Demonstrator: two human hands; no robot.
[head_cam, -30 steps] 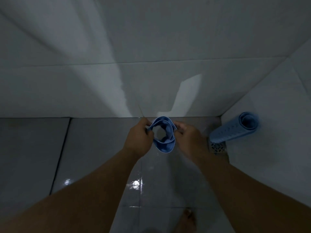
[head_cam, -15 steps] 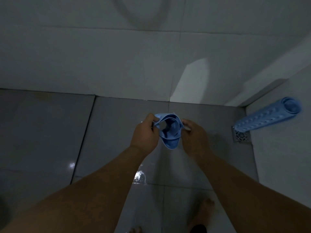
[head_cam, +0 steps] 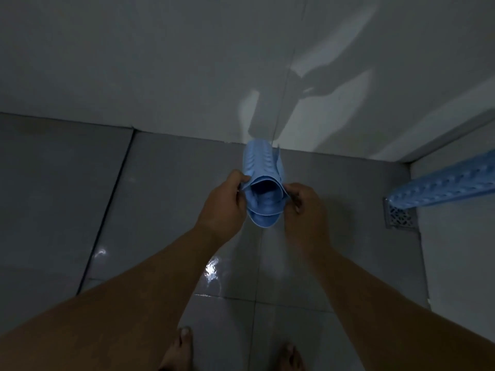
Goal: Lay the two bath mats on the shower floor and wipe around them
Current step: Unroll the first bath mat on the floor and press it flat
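Bath mat [head_cam: 263, 188], rolled and blue, hangs between our hands above the shower floor [head_cam: 171, 210]: left hand [head_cam: 223, 206] and right hand [head_cam: 304, 207] each pinch its near rim. Second rolled mat [head_cam: 444, 187] leans at the far right over the drain [head_cam: 400, 216]; bare tiles spread left.

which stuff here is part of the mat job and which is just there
Part of the job:
- rolled light blue rubber bath mat, in the grip of left hand and right hand
- second rolled light blue bath mat, leaning at the right wall
- grey tiled shower floor

Just there:
- square metal floor drain
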